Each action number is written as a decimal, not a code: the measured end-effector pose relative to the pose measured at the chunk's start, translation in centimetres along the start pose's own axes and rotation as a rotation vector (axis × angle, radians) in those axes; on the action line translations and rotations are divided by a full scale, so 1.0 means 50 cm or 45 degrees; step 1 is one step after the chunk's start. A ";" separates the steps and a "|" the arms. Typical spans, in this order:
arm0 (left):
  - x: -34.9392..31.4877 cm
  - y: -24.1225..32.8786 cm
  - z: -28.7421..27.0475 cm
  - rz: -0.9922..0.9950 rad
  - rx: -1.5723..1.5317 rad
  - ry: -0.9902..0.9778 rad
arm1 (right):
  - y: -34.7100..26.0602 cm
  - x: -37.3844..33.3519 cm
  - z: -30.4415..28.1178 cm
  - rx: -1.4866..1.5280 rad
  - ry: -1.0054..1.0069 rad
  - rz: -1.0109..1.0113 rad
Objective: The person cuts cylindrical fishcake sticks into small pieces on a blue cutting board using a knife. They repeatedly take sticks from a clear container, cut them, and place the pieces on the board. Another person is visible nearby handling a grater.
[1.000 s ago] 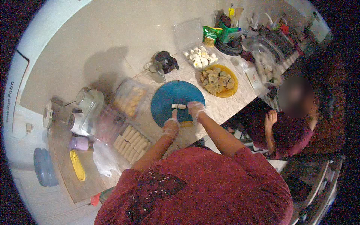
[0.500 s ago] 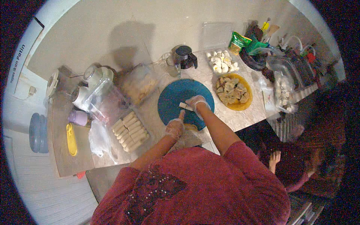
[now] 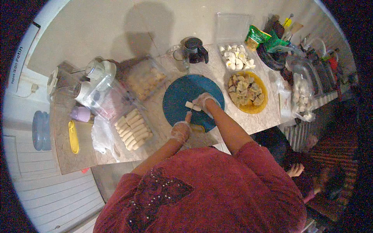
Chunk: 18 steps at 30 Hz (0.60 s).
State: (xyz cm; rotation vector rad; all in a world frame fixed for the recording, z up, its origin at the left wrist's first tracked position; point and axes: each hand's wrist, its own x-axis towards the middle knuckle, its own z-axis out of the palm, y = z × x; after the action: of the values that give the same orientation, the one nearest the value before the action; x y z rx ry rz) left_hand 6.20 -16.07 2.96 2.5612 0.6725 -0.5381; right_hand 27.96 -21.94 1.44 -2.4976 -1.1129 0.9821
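Both my hands wear clear plastic gloves and meet over a round blue board point(image 3: 175, 95). My right hand point(image 3: 206, 101) grips a short white roll point(image 3: 192, 106) by its right end. Closed just below it, my left hand point(image 3: 181, 131) holds what looks like a small knife point(image 3: 189, 116), its tan handle pointing at the roll; the thin blade is hard to make out. A yellowish piece point(image 3: 198, 128), partly hidden, lies at the board's near edge. Left of my left hand, similar white rolls point(image 3: 134, 130) lie in rows in a clear tray.
Right of the board stand a yellow plate point(image 3: 262, 105) of brownish-grey pieces and a clear tray of cut white pieces point(image 3: 237, 58). Behind it is a dark-lidded jug point(image 3: 194, 50). Plastic containers point(image 3: 108, 101) and a white bag point(image 3: 104, 138) crowd the left. Another person's hand point(image 3: 296, 170) shows at lower right.
My view has shifted slightly, so the counter sits differently in the picture. My hands keep nearly the same hold over the board. The other person at lower right has moved.
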 end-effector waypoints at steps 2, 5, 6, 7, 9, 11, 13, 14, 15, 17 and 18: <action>0.003 0.000 0.010 -0.053 -0.001 -0.021 | -0.003 -0.027 -0.014 0.078 0.038 -0.009; 0.007 -0.003 0.020 -0.060 0.041 -0.058 | -0.035 -0.039 -0.037 0.095 0.028 0.196; 0.008 -0.004 0.022 -0.048 0.042 -0.039 | -0.046 -0.035 -0.044 0.042 -0.036 0.209; 0.010 -0.005 0.024 -0.036 0.043 -0.018 | -0.055 -0.026 -0.052 -0.014 -0.099 0.221; 0.014 -0.005 0.027 -0.038 0.050 -0.017 | -0.063 -0.019 -0.054 -0.112 -0.139 0.211; 0.018 -0.004 0.028 -0.072 0.060 -0.060 | -0.065 -0.016 -0.048 -0.215 -0.086 0.176; 0.023 -0.002 0.030 -0.079 0.099 -0.093 | -0.064 -0.018 -0.035 -0.203 -0.030 0.175; 0.025 -0.003 0.033 -0.083 0.119 -0.108 | -0.063 -0.019 -0.028 -0.218 -0.024 0.169; 0.027 -0.004 0.035 -0.097 0.110 -0.106 | -0.061 -0.014 -0.026 -0.214 -0.001 0.189; 0.029 -0.008 0.044 -0.121 0.098 -0.108 | -0.050 -0.004 -0.017 -0.216 0.010 0.214; 0.031 -0.013 0.047 -0.081 0.060 -0.055 | -0.039 0.002 -0.010 -0.339 -0.040 0.085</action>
State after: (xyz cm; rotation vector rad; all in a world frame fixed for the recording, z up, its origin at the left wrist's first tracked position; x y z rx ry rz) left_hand 6.50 -16.19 0.09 2.5713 0.7369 -0.6360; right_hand 27.23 -20.52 2.68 -2.7531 -1.2510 0.9482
